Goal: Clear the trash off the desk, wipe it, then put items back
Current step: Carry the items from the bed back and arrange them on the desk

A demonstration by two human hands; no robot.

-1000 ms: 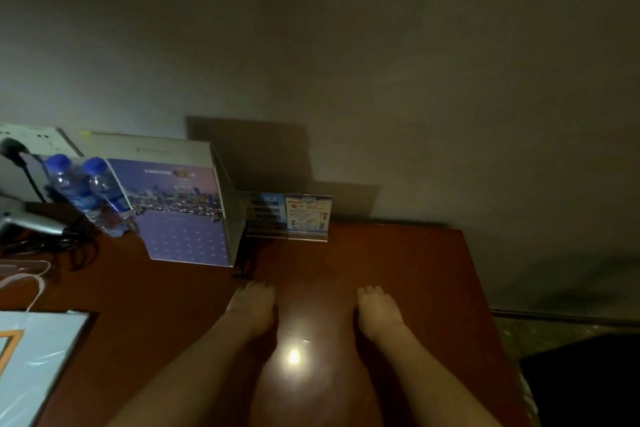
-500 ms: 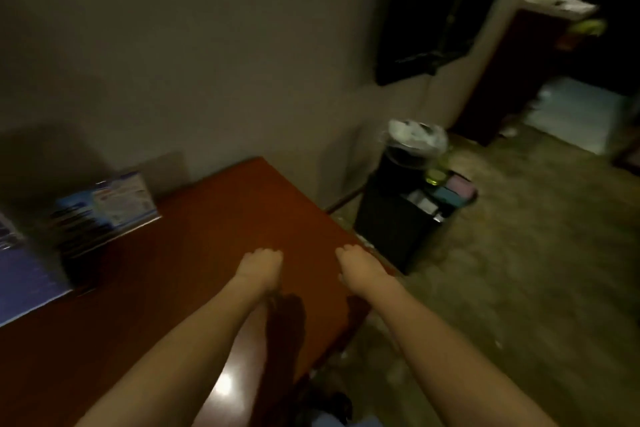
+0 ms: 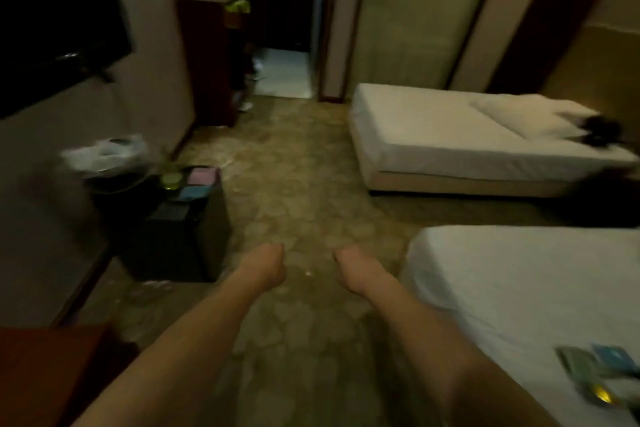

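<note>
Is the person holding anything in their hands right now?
No, the left hand and right hand both hang over the carpet with nothing in them.

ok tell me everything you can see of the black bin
The black bin is a dark, boxy container standing upright on the carpet by the left wall. On its top lie pink and blue cloths and a yellow-green round thing. A white bag sits just behind it. Motion blur hides finer detail.

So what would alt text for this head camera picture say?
Two bare, empty hands, left hand and right hand, reach forward over a carpeted floor in a dim room, two white beds on the right and a lined bin on the left.
</note>
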